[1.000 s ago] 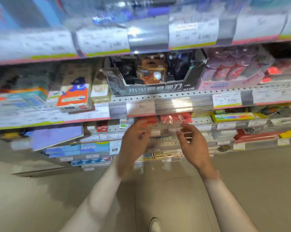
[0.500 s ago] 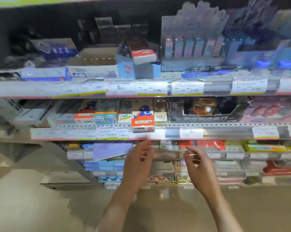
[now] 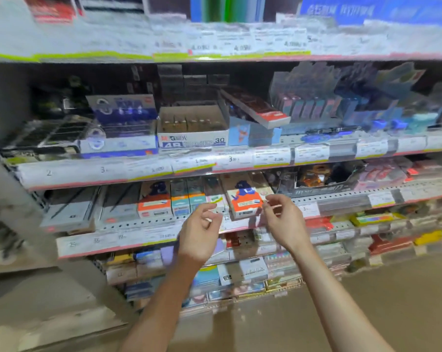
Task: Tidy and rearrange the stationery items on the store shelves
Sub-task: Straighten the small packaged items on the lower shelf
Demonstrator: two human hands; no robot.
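On the middle shelf [image 3: 341, 198], going from its left end, I note flat grey boxes [image 3: 70, 212] lying squared to the front edge, then an upright orange-and-white box [image 3: 153, 203] and teal boxes [image 3: 188, 199] faced outward, presumably so labels read against the price strip [image 3: 118, 237] below. My left hand [image 3: 198, 236] is raised before that edge, fingers loosely curled and parted, holding nothing. Between the hands stands a second orange-and-white box [image 3: 245, 199], tilted and jutting past the front edge, out of line with its neighbours; I judge it the item needing straightening. My right hand [image 3: 284, 222] is just beside its right side, fingers bent and apart, empty; contact cannot be confirmed through the blur.
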